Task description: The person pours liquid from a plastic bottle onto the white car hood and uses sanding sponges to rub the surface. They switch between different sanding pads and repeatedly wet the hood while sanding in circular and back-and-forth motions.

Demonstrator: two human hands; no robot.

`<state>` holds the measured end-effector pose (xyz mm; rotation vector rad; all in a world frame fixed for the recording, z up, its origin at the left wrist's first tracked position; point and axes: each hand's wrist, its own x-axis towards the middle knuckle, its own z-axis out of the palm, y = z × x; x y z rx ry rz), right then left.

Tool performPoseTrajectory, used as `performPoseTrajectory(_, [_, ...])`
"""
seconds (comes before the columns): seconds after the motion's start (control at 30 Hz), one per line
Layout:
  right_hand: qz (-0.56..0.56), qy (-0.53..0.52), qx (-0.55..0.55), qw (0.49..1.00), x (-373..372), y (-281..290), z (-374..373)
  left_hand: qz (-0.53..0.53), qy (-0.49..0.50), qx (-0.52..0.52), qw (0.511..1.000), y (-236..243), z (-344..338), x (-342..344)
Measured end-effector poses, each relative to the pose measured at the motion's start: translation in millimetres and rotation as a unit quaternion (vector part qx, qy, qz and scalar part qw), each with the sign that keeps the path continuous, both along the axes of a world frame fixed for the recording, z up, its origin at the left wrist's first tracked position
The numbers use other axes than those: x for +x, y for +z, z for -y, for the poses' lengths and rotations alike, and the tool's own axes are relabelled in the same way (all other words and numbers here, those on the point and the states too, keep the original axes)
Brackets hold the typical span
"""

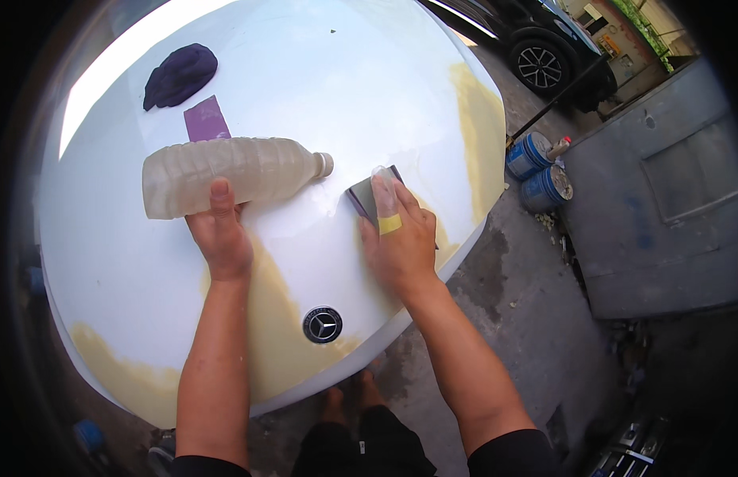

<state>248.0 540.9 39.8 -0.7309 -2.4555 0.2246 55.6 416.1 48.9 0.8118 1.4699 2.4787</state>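
Note:
My left hand (220,238) grips a cloudy plastic bottle (242,168) lying on its side in the air, its capped neck to the right. Under my right hand (404,246) is a dark grey sanding block (364,195), held flat against a white car hood (305,238). One finger of that hand wears a clear plastic wrap bound with yellow tape (390,224). Just beyond the bottle, a purple sheet of sandpaper (206,117) lies on the hood, partly covered by the bottle. A crumpled dark purple cloth (182,75) rests farther back.
Yellowish filler patches (277,350) mark the hood's near and right edges. A round badge (323,324) sits near its front edge. To the right stand blue paint cans (544,187), a grey panel (663,183) and a dark car's wheel (540,67).

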Motion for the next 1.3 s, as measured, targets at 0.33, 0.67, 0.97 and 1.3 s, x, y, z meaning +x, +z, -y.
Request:
performPoseTrajectory(0.33, [0.021,0.112,0.033,0.993,24,-8,44,-0.002,0.020,0.004,1.000,-1,2,-3])
performPoseTrajectory(0.67, [-0.007,0.132,0.031,0.991,35,-20,62,0.008,0.027,0.005,1.000,-2,4,-3])
performPoseTrajectory(0.97, [-0.022,0.021,-0.013,0.999,-23,4,-24,-0.001,0.015,-0.001,1.000,1,4,1])
performPoseTrajectory(1.3, [-0.023,0.026,0.014,0.999,-15,-3,-13,-0.016,0.018,0.003,1.000,0,-3,2])
